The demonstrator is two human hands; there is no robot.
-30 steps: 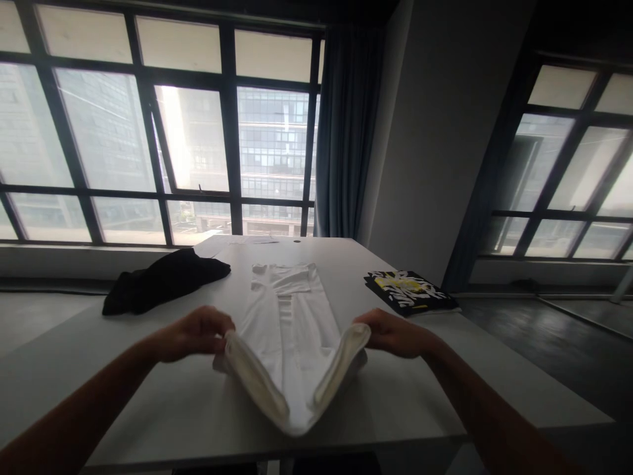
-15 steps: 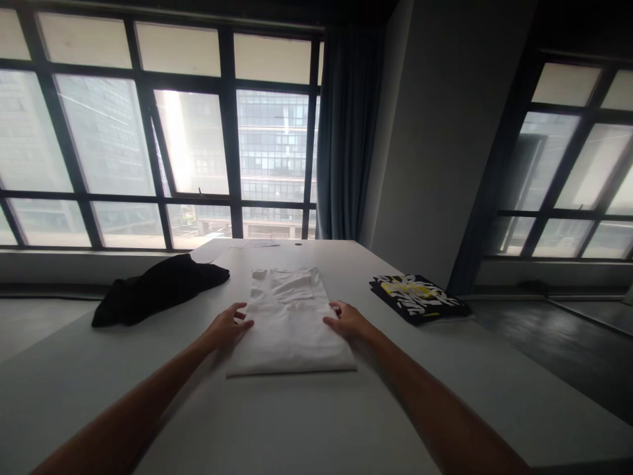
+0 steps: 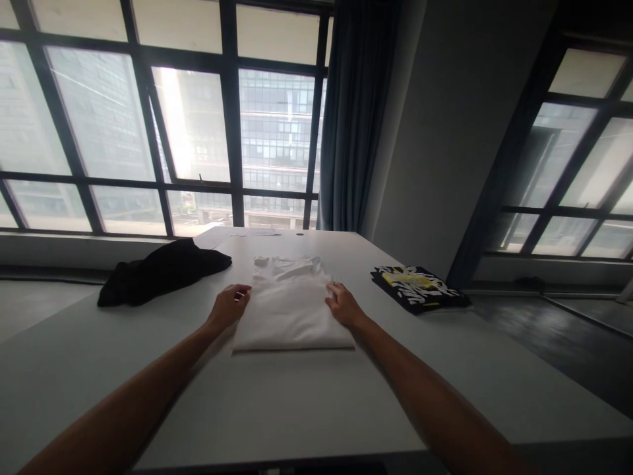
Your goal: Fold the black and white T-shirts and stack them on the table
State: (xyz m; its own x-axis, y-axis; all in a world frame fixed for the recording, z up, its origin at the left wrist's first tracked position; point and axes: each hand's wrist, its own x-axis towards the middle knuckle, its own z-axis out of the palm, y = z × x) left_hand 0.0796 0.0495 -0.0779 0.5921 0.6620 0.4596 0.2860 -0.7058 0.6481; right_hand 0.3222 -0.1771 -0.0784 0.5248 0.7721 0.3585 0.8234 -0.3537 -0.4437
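A white T-shirt [image 3: 291,320], folded into a rectangle, lies flat on the white table in front of me. Its collar end faces the window, and a smooth folded layer covers most of it. At the left edge of that layer my left hand [image 3: 231,306] is closed, thumb and fingers pinching the cloth. My right hand [image 3: 343,305] pinches the opposite edge at about the same height. Both hands are near the upper border of the layer, just below the wrinkled collar area.
A crumpled black garment [image 3: 163,272] lies on the table [image 3: 297,402] to the left. On the right is a folded black garment [image 3: 420,287] with a white and yellow print. Papers [image 3: 257,231] lie at the far end, before the windows and a blue curtain [image 3: 351,132].
My fingers have closed from a looser, more spread pose onto the shirt's side edges. The folded layer reaches nearer the collar and looks smoother. The view has tilted slightly downward.
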